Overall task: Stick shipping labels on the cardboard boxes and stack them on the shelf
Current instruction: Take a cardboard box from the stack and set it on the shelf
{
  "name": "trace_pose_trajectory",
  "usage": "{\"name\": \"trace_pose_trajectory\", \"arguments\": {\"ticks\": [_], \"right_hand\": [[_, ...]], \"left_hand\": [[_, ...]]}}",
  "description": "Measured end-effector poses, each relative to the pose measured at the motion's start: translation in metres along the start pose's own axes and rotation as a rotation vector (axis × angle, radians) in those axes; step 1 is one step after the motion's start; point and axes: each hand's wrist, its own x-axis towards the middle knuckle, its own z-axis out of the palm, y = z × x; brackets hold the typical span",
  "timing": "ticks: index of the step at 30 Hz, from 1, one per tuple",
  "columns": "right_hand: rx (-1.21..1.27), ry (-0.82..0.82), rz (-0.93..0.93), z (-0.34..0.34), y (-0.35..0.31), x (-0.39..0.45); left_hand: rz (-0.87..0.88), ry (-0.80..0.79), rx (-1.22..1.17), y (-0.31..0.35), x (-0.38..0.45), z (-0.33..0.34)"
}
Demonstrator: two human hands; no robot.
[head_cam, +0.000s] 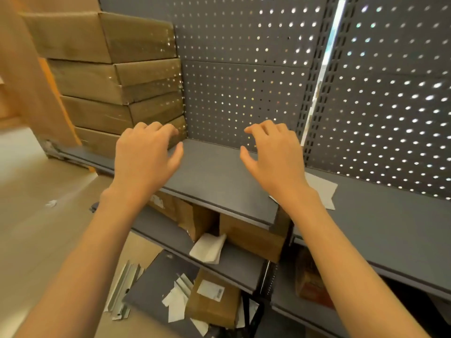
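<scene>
A stack of several flat cardboard boxes (114,76) stands on the left end of the grey upper shelf (214,176). My left hand (146,152) hovers just right of the lowest box, fingers loosely bent and holding nothing. My right hand (273,150) hangs over the bare middle of the same shelf, fingers relaxed and empty. Under the shelf, more cardboard boxes (251,235) sit on a lower shelf. A box with a white label (212,296) lies lower down.
A grey pegboard back panel (244,69) rises behind the shelf. A white sheet (322,191) lies on the shelf section to the right. Loose white papers (210,247) and metal rails (122,289) lie below. Pale floor (36,203) spreads on the left.
</scene>
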Motion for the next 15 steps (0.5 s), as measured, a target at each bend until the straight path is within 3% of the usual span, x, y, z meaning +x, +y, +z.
{"name": "trace_pose_trajectory", "arguments": {"ticks": [15], "right_hand": [[0.136,0.091,-0.081,0.092,-0.11,0.125]], "left_hand": [[-0.058,0.103,0.107,-0.156,0.06,0.03]]}}
